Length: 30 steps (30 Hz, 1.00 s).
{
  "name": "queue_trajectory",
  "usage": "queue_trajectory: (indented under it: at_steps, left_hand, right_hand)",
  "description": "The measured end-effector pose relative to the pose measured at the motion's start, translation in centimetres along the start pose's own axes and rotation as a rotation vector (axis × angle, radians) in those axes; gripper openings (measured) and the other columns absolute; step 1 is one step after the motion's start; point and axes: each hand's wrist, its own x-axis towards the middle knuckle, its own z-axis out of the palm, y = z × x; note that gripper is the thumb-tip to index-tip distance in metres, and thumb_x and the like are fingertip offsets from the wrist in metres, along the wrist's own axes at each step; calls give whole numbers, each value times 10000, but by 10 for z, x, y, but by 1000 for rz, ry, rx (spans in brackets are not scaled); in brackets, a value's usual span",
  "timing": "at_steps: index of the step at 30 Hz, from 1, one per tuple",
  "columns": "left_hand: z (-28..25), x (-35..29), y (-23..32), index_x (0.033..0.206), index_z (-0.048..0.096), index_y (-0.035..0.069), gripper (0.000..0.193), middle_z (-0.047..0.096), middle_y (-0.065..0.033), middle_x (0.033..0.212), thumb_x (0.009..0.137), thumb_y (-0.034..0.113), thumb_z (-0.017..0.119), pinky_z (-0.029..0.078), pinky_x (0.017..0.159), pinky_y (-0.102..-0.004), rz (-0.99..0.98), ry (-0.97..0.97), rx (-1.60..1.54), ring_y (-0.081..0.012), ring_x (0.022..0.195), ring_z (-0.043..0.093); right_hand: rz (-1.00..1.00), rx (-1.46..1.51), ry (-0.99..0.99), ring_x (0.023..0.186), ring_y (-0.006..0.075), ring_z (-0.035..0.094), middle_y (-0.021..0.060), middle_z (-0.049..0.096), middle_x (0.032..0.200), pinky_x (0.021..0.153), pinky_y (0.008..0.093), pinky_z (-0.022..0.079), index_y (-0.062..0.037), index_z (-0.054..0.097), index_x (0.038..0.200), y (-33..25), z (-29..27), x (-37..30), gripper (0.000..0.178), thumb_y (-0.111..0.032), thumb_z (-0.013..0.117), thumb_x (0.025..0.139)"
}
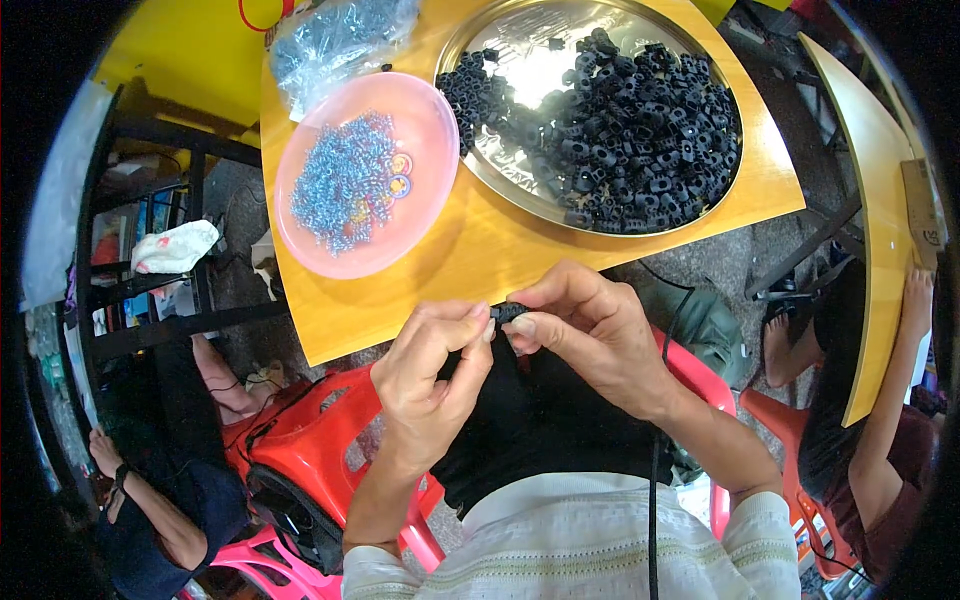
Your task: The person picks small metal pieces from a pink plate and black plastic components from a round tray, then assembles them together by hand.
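Observation:
Just past the table's near edge, over my lap, a small black plastic cord lock (510,312) sits between my two hands. My right hand (600,335) pinches it between thumb and forefinger. From the other side, my left hand (430,365) closes thumb and fingertips at its left end; whether a tiny part is hidden in that pinch I cannot tell. Beyond my hands, a pink plate (440,215) holds a heap of small metal springs (345,180). To its right, a round metal tray (500,190) bears many loose black plastic pieces (650,140), with smaller black pieces (470,95) at its left side.
A clear plastic bag (340,45) of similar bluish springs lies at the back left of the yellow table (330,325). Red stool (310,420) and dark rack (150,330) stand left. Seated people are on both sides. A black cable (655,500) hangs over my front.

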Motion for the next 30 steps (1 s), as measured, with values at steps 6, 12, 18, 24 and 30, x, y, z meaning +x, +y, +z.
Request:
queue_trajectory:
  at_steps: [6,12,18,24,30]
  left_hand:
    - [-8,2,1,986,593,-50,163,641,-126,913,828,-88,602,521,734,-258,-259,-5,-540,-162,795,642]
    - [-10,2,9,1050,561,-59,205,642,-138,911,847,-63,592,537,759,-284,-362,-30,-713,-180,814,650]
    - [-12,2,6,995,599,-62,152,635,-139,932,844,-59,598,539,743,-287,-391,-51,-729,-184,805,650]
    - [-12,0,5,958,631,-45,147,613,-124,946,821,-93,606,523,709,-253,-267,-45,-587,-143,761,629]
    - [-8,-2,5,953,632,-44,168,608,-115,941,807,-121,603,510,692,-239,-225,-54,-481,-134,774,621]
  right_hand:
    - [-5,-2,-88,720,56,582,23,621,816,645,194,490,31,585,981,-10,-4,6,137,-56,610,878]
    - [-64,44,-108,744,61,589,31,618,858,651,194,492,22,589,989,-17,-5,1,128,-47,601,882]
    - [-159,-90,-103,739,78,618,31,627,816,646,219,502,19,593,972,-15,-5,-1,135,-61,622,867]
    - [-249,-279,-88,690,116,630,69,614,767,599,239,488,8,596,951,-18,-5,-3,151,-64,654,831]
    - [-193,-290,-136,780,108,624,67,615,866,686,237,524,44,582,1016,-17,-7,-5,158,1,603,865]
